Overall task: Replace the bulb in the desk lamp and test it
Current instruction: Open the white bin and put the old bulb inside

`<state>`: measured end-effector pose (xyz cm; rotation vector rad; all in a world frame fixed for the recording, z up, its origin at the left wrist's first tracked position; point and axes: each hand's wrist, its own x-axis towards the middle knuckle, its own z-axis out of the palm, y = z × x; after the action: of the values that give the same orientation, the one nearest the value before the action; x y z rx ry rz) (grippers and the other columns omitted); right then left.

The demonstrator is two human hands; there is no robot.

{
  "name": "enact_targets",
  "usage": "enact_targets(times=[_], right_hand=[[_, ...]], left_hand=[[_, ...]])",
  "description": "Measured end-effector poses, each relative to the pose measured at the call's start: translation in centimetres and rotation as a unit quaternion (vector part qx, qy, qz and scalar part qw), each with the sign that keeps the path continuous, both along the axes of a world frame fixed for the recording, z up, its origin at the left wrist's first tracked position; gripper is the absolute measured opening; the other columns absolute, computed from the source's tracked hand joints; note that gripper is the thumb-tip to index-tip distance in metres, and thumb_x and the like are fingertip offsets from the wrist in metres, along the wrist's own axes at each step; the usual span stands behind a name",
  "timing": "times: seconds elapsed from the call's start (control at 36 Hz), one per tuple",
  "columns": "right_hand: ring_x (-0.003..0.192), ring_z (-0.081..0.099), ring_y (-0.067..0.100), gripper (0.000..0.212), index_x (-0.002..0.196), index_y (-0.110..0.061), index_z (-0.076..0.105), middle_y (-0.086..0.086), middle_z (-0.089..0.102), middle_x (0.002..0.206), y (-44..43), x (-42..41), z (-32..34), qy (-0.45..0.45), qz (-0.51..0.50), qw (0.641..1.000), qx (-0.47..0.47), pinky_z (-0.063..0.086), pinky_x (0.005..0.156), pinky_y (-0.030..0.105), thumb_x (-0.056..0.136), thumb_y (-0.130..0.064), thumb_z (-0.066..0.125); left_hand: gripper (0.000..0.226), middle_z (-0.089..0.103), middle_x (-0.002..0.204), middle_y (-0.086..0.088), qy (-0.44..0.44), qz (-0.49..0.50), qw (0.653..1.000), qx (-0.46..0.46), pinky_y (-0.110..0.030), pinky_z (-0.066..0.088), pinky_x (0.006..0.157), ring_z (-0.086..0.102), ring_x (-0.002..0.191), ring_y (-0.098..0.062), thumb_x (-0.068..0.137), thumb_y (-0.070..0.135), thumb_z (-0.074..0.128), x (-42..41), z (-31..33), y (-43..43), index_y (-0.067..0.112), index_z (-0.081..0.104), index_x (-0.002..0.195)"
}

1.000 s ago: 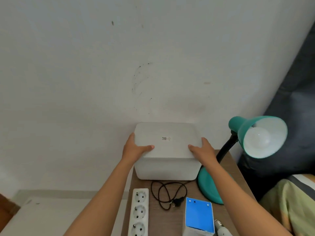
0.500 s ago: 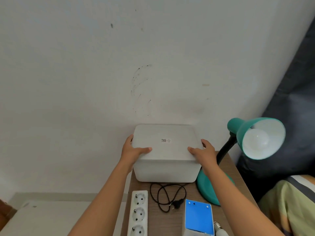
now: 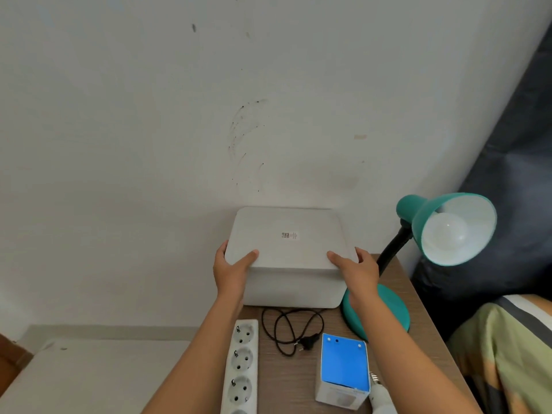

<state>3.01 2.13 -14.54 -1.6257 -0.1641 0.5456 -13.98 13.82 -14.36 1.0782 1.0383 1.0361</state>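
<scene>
a home bedroom: a small wooden bedside table (image 3: 418,297) against a scuffed white wall (image 3: 179,130), bedding (image 3: 507,354) beside it.

Bench (image 3: 397,297): box (image 3: 288,258) at rear, against wall (image 3: 149,144). Lamp (image 3: 442,231) right of box, base just beside it. Power strip (image 3: 241,366) front left; coiled cord (image 3: 291,333) before box; carton (image 3: 343,372) front right, spare bulb (image 3: 379,394) just right of it.

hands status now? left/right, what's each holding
Left hand: closed on the white box, left edge.
Right hand: closed on the same box, right edge.
</scene>
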Motion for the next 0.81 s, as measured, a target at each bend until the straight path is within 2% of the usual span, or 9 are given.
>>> enact_targets(times=[0.17,0.31,0.44,0.56,0.72,0.81], right_hand=[[0.120,0.052,0.028,0.071,0.133,-0.013,0.046,0.012,0.052,0.133,0.4,0.1,-0.5,0.030,-0.029,0.999,0.028,0.045,0.103,0.047,0.071,-0.016,0.080],[0.121,0.051,0.028,0.068,0.133,-0.014,0.045,0.012,0.051,0.134,0.9,0.5,-0.9,0.036,-0.036,0.998,0.038,0.044,0.103,0.047,0.073,-0.013,0.078],[0.117,0.054,0.028,0.072,0.132,-0.007,0.043,0.013,0.053,0.131,0.5,0.6,-0.8,0.024,-0.014,0.999,0.024,0.046,0.102,0.045,0.071,-0.017,0.080],[0.105,0.054,0.022,0.069,0.128,-0.004,0.043,0.008,0.054,0.117,-0.3,0.4,-0.2,0.002,0.002,1.000,0.013,0.047,0.092,0.034,0.071,-0.018,0.080],[0.096,0.054,0.018,0.065,0.121,-0.005,0.048,0.004,0.054,0.105,-1.1,-0.9,0.0,-0.037,-0.017,0.999,0.005,0.046,0.082,0.030,0.068,-0.021,0.082],[0.095,0.054,0.019,0.064,0.117,-0.005,0.050,0.005,0.054,0.105,-1.2,-1.1,0.0,-0.042,-0.030,0.999,-0.005,0.047,0.082,0.031,0.066,-0.024,0.084]], left_hand=[[0.069,0.059,0.119,-0.007,-0.020,-0.003,0.999,-0.028,-0.047,0.049,0.095,0.059,0.107,-0.025,0.072,0.003,0.076,0.3,-0.4,0.5,0.013,0.043,0.132],[0.067,0.061,0.118,-0.011,-0.043,0.001,0.998,-0.049,-0.051,0.049,0.095,0.060,0.106,-0.029,0.072,-0.001,0.075,0.5,-0.6,0.9,0.011,0.045,0.131],[0.068,0.061,0.120,-0.008,-0.031,-0.005,0.999,-0.033,-0.049,0.050,0.094,0.061,0.107,-0.026,0.069,0.006,0.079,0.0,-1.1,1.1,0.012,0.047,0.129],[0.064,0.061,0.120,-0.006,-0.024,-0.016,1.000,-0.010,-0.043,0.051,0.094,0.061,0.107,-0.022,0.068,0.015,0.082,-0.7,-1.6,0.7,0.013,0.051,0.125],[0.061,0.061,0.119,-0.001,-0.036,0.052,0.998,0.006,-0.036,0.049,0.096,0.058,0.109,-0.017,0.069,0.021,0.082,-0.2,-2.0,-1.5,0.016,0.054,0.123],[0.063,0.059,0.122,-0.001,-0.045,0.072,0.996,-0.001,-0.036,0.047,0.099,0.057,0.113,-0.016,0.069,0.021,0.082,0.1,-2.1,-1.9,0.016,0.052,0.125]])
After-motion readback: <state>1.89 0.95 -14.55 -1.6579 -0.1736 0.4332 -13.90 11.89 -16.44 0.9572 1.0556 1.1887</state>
